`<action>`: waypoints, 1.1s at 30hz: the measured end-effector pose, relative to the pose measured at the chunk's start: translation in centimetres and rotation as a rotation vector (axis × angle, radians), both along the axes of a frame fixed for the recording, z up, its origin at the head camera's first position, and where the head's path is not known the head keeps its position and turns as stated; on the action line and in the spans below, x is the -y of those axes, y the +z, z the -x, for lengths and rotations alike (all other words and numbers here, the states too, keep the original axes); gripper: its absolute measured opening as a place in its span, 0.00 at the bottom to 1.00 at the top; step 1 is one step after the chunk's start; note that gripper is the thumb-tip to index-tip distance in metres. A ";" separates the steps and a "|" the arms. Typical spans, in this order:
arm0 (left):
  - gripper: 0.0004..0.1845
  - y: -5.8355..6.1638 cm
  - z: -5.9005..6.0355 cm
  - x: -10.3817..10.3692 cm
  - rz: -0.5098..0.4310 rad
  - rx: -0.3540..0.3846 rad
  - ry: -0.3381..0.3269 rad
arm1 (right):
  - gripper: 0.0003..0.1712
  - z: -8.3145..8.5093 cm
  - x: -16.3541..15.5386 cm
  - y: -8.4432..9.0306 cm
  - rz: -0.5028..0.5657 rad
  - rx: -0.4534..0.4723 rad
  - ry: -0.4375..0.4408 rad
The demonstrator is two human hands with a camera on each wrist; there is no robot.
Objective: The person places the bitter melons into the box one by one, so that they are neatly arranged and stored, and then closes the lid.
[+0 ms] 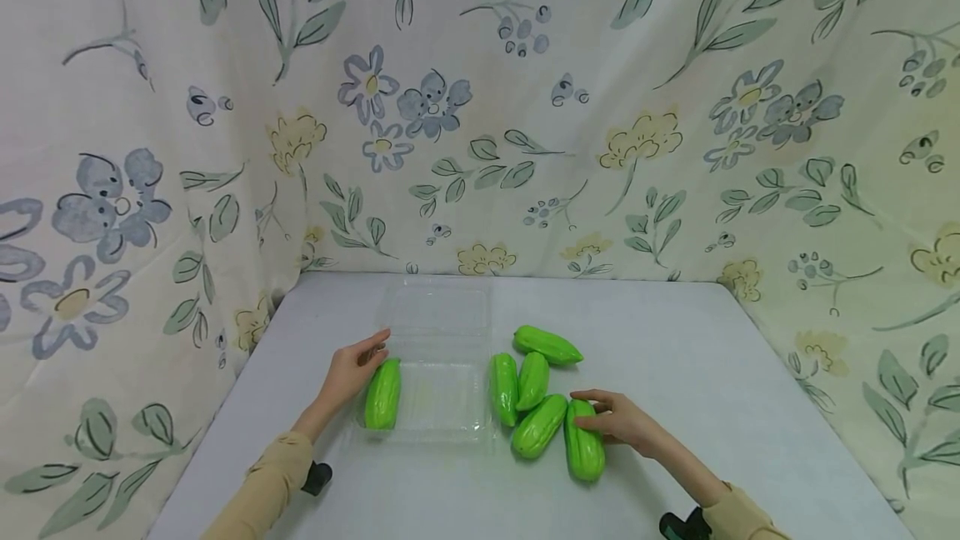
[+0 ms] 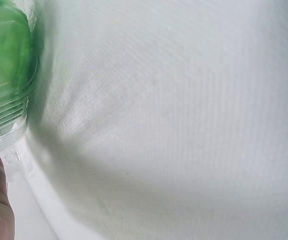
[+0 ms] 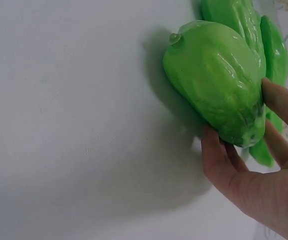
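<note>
Tan sleeves [image 1: 262, 482] foremost, right hand [image 1: 626, 423] grips 1 green gourd [image 1: 585, 452], relaxed left hand [image 1: 352, 369] touches clear container [image 1: 442, 402]

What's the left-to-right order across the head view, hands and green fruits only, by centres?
Left hand → boxed fruit → leftmost unboxed fruit → gripped fruit → right hand. Left out: three bunched fruits before the gripped one; they overlap too much to order.
</note>
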State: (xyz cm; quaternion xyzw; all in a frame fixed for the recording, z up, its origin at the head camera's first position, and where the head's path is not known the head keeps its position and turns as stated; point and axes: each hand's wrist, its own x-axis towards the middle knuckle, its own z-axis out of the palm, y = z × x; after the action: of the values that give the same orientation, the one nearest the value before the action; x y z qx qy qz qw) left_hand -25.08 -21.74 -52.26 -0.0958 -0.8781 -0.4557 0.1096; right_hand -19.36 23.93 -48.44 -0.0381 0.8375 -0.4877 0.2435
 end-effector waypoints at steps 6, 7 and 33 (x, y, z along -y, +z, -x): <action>0.21 0.1 0.0 0.0 0.003 -0.004 -0.004 | 0.35 -0.1 -0.1 0.0 0.017 -0.006 -0.014; 0.21 0.1 0.0 -0.1 0.002 -0.003 -0.005 | 0.35 -0.1 -0.1 0.0 0.020 -0.006 -0.017; 0.21 0.2 -0.1 -0.3 0.009 0.014 0.007 | 0.37 1.0 -1.8 0.7 0.134 -0.009 -0.074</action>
State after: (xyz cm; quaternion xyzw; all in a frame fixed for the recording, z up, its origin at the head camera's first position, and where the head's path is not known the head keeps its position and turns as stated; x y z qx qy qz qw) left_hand -24.96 -21.48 -52.09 -0.0901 -0.8812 -0.4522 0.1045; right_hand -20.33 25.73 -47.75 -0.0253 0.8049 -0.5511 0.2184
